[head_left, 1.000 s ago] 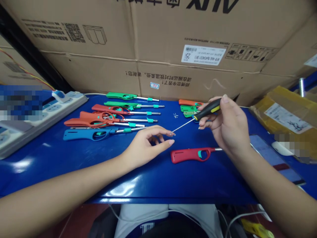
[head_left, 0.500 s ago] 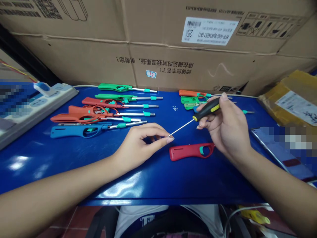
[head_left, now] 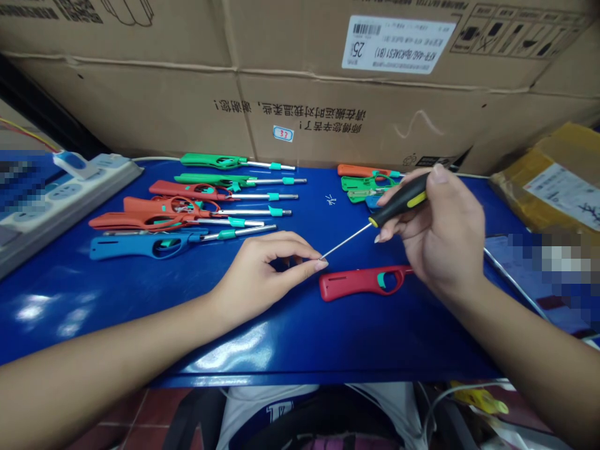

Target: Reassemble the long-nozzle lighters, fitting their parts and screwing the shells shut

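My right hand point(head_left: 440, 234) grips the black and yellow handle of a screwdriver point(head_left: 396, 203), whose thin shaft slants down to the left. My left hand point(head_left: 265, 272) rests on the blue table point(head_left: 300, 325) with thumb and forefinger pinched right at the shaft's tip; whatever sits between them is too small to make out. A red lighter point(head_left: 360, 281) lies flat on the table just below the screwdriver, its right end hidden under my right hand.
Several green, red and blue lighters point(head_left: 187, 206) lie in a row at the back left. A few more lighters point(head_left: 365, 181) sit behind my right hand. A white power strip point(head_left: 70, 187) is at left, cardboard boxes point(head_left: 300, 75) stand behind, and a yellow package point(head_left: 553, 181) is at right.
My left thumb and forefinger have closed onto the tip of the screwdriver shaft. The right hand has shifted slightly right and up with the screwdriver.
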Available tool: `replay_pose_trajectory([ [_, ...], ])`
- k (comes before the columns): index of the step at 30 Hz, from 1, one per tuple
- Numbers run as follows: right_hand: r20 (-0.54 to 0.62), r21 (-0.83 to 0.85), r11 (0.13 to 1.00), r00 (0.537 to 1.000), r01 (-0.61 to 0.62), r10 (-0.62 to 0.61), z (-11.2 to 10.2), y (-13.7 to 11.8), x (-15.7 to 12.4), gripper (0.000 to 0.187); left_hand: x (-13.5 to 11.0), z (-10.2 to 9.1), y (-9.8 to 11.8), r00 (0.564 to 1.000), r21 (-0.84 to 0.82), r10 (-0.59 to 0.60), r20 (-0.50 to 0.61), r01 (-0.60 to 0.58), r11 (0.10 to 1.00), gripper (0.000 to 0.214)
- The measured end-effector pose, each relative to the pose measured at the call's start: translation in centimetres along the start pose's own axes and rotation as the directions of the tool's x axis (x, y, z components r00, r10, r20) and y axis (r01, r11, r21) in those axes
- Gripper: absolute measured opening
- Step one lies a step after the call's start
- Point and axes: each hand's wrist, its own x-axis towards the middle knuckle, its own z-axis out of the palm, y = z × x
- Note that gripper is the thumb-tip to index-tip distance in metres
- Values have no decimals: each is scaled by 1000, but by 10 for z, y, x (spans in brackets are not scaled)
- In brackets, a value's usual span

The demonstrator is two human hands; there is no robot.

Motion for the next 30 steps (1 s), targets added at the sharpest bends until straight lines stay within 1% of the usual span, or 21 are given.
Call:
replay_pose_trajectory([
  [2, 15, 24, 996, 996, 90, -91, 0, 0, -2, 26, -1, 0, -4, 999, 36, 37, 11, -37, 999, 5],
  [4, 34, 49, 981, 981, 189, -191, 0, 0, -5, 22, -3, 1, -8, 995, 64, 96, 39, -98, 993, 6],
  [6, 74, 81, 966, 965, 247, -253, 0, 0, -8, 19, -4, 2, -11, 986, 77, 151, 68, -156, 985, 7],
  [9, 161, 119, 959, 949, 255, -273, 2, -2, -11, 17, -4, 3, -14, 978, 69, 182, 105, -189, 980, 5],
  [13, 253, 106, 962, 929, 251, -270, 5, -3, -12, 20, -4, 4, -13, 978, 56, 166, 129, -174, 983, 5],
  [15, 245, 92, 961, 930, 260, -275, 6, -5, -13, 18, -3, 3, -11, 977, 58, 156, 144, -166, 984, 10],
  [18, 193, 63, 953, 933, 297, -304, 5, -9, -13, 14, -3, 3, -9, 965, 90, 180, 192, -200, 976, 34],
  [20, 176, 35, 947, 931, 319, -320, 5, -11, -15, 12, -4, 4, -9, 948, 126, 209, 239, -244, 962, 46],
  [23, 217, -1, 947, 925, 320, -313, 4, -11, -17, 14, -5, 5, -12, 923, 163, 229, 308, -288, 944, 49],
  [25, 249, 1, 941, 911, 339, -328, 5, -10, -19, 18, -5, 6, -14, 910, 184, 228, 347, -304, 935, 50],
  [28, 275, 3, 931, 895, 365, -352, 6, -7, -20, 22, -6, 5, -16, 897, 224, 206, 392, -310, 924, 49],
  [30, 287, 3, 929, 890, 369, -354, 6, -6, -20, 23, -6, 5, -17, 894, 237, 199, 403, -311, 920, 47],
])
